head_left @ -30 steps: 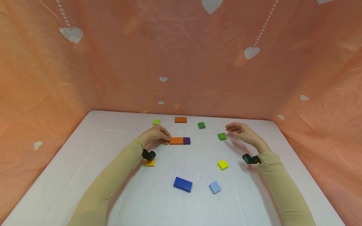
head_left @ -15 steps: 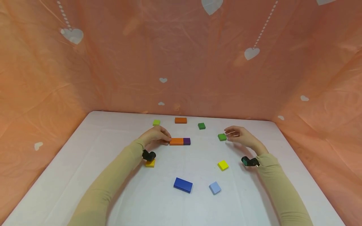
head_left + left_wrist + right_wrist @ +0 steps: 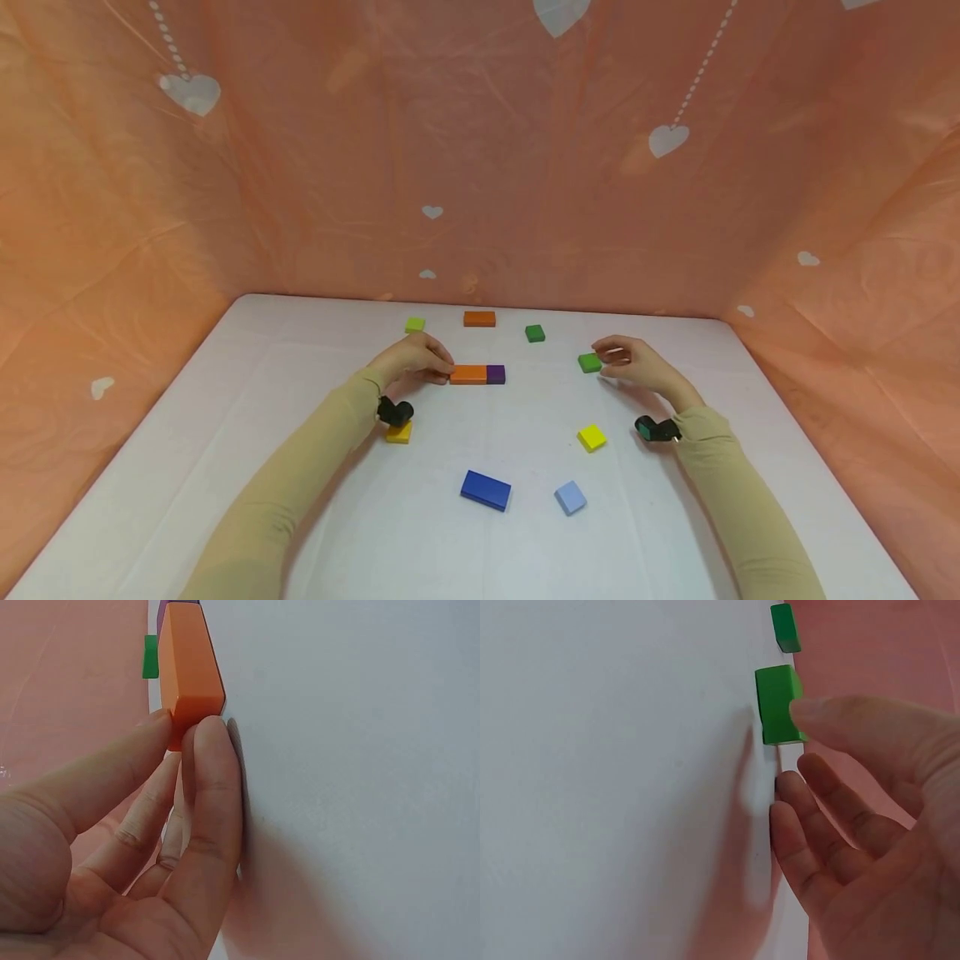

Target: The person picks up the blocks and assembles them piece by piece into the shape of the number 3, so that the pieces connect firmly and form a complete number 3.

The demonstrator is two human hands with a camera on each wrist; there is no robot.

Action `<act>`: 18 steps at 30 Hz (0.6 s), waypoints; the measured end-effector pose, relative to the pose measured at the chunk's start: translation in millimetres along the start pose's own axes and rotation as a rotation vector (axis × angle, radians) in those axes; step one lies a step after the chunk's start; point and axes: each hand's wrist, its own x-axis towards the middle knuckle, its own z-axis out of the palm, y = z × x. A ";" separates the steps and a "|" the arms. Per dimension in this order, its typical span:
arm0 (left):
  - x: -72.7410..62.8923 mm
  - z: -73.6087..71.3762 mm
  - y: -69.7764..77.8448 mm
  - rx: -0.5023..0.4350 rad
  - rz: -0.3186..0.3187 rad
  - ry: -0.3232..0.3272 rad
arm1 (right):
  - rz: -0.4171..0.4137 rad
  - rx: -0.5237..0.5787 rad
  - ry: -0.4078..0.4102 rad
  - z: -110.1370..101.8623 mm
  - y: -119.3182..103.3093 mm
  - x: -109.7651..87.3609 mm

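Note:
In the head view my left hand (image 3: 415,357) is at the left end of an orange block (image 3: 468,375), which lies end to end against a small purple block (image 3: 495,374). Up close in the left wrist view, the thumb and a fingertip pinch the near end of that orange block (image 3: 191,660). My right hand (image 3: 633,364) hovers by a light green square block (image 3: 589,362). The right wrist view puts the thumb in front of this green block (image 3: 775,705), the other fingers below and apart from it; whether the thumb touches it I cannot tell.
Around the white table (image 3: 337,533) lie a dark green block (image 3: 535,333), a dark orange block (image 3: 479,319), a lime block (image 3: 415,324), an amber block (image 3: 399,432), a yellow block (image 3: 592,437), a dark blue block (image 3: 486,490) and a light blue block (image 3: 571,497).
My right hand has moved a little left, closer to the light green block. The left hand stays at the orange block's end, and the blocks lie as before.

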 end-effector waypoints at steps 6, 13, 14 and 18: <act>0.2 0.3 0.2 -0.001 0.007 0.002 | -0.007 -0.017 0.000 3.1 -0.3 3.1; 2.5 -0.8 -1.7 -0.011 -0.012 0.007 | 0.012 -0.067 0.014 8.6 -3.6 3.2; 3.0 -0.8 -1.9 -0.012 -0.015 0.008 | 0.019 -0.069 0.017 9.3 -3.8 3.2; 4.6 -0.6 -2.0 -0.013 -0.016 0.007 | 0.017 -0.086 0.022 10.3 -3.3 4.0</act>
